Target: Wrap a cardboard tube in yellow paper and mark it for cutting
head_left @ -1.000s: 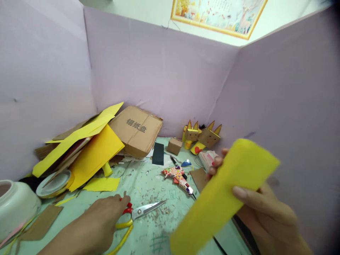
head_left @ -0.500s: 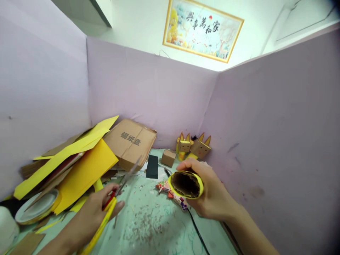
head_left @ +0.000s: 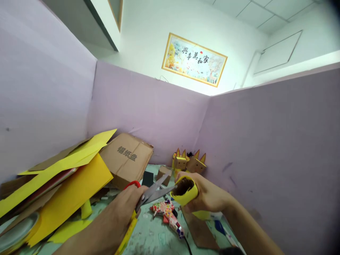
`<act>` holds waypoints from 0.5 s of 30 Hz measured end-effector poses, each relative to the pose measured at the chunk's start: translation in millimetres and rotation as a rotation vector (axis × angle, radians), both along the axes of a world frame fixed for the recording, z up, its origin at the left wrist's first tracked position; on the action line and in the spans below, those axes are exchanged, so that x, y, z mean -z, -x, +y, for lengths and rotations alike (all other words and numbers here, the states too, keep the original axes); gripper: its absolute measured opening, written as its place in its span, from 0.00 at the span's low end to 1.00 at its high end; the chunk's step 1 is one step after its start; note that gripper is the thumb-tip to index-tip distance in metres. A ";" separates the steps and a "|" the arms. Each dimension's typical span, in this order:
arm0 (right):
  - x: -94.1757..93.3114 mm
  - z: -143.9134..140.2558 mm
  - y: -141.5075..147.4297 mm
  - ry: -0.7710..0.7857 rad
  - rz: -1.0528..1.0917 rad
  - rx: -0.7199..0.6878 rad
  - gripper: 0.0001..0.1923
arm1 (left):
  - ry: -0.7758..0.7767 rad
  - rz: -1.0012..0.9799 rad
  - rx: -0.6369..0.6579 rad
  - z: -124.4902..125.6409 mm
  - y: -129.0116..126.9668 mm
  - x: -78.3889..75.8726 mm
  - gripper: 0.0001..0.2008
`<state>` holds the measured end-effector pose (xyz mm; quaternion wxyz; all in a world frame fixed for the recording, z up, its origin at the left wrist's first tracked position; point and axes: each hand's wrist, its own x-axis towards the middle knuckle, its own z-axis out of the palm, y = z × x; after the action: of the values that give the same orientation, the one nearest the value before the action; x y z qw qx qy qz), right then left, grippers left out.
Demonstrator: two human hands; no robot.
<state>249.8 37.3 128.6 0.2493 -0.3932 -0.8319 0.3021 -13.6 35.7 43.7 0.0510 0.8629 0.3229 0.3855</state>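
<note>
My left hand (head_left: 122,212) is closed around scissors (head_left: 152,195) with red and yellow handles. Their blades stand apart, and the lower tip reaches the rim of a cardboard tube; whether it touches, I cannot tell. The tube (head_left: 189,196) is wrapped in yellow paper and shows its brown corrugated inside. Wrapped around its right side is my right hand (head_left: 209,193), with some fingers hidden behind it. Below the tube, a colourful patterned glue gun (head_left: 167,215) lies on the table with its black cord running toward me.
Yellow sheets (head_left: 77,191) and cardboard are piled at the left, beside a roll of tape (head_left: 20,230). Behind lie a flat carton (head_left: 127,156), a small cardboard box (head_left: 164,174) and horned cardboard figures (head_left: 195,164). Lilac partitions (head_left: 148,109) enclose the table.
The scissors have swung right, opened, and come up to the tube's rim. The tube is tilted more toward the left. My view has tipped upward, showing more wall and ceiling.
</note>
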 end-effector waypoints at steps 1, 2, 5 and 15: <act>0.3 -1.4 0.1 -0.041 -0.023 0.017 0.16 | -0.039 0.014 0.005 0.6 -0.3 1.0 0.26; 0.0 -3.4 0.5 -0.082 -0.047 0.025 0.15 | -0.098 0.023 -0.006 1.4 -0.3 3.0 0.27; -2.4 -10.6 1.7 -0.146 -0.084 0.008 0.15 | -0.297 0.055 -0.091 5.1 0.8 13.0 0.35; -14.7 -25.3 15.3 0.272 0.021 -0.045 0.24 | -0.153 0.157 -0.103 -2.8 6.5 10.6 0.41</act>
<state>234.5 12.0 143.3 0.1956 -0.4012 -0.7893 0.4217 -20.1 33.0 33.1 -0.0602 0.8742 0.3392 0.3422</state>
